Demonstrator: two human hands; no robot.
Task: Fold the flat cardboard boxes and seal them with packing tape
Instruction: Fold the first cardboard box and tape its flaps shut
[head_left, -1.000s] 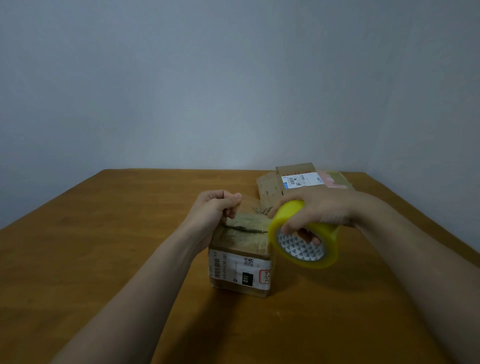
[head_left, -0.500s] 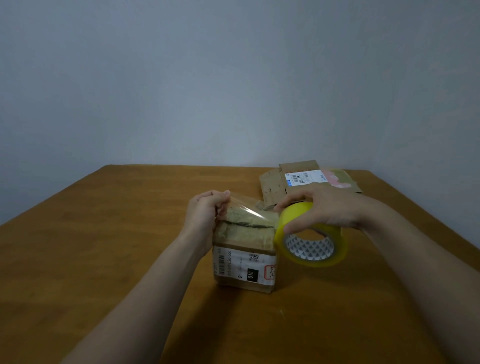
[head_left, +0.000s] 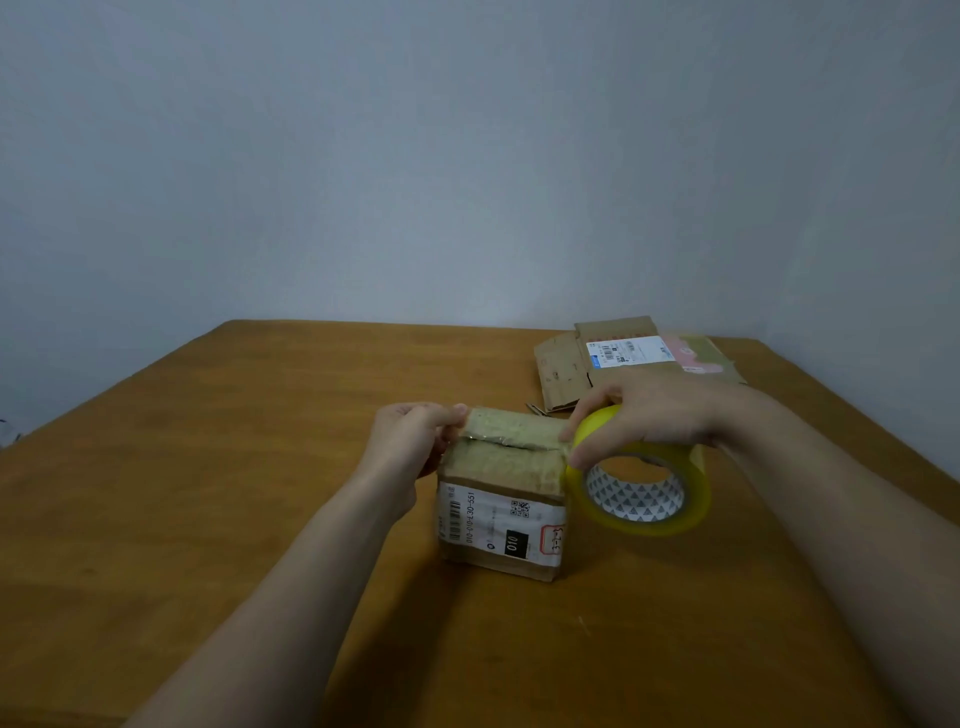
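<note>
One box (head_left: 503, 519) is folded, squat and brown with a white label, sitting between the grips on the wooden table (head_left: 208, 493). The left hand (head_left: 410, 441) pinches the clear tape (head_left: 511, 423) at its top edge; the right hand (head_left: 654, 415) curls round the glossy yellow tape roll (head_left: 644, 519) opposite, tape stretched over the seam (head_left: 506, 443). Beyond the right hand, flat cardboard (head_left: 563, 374) waits unfolded; sealing looks barely begun.
</note>
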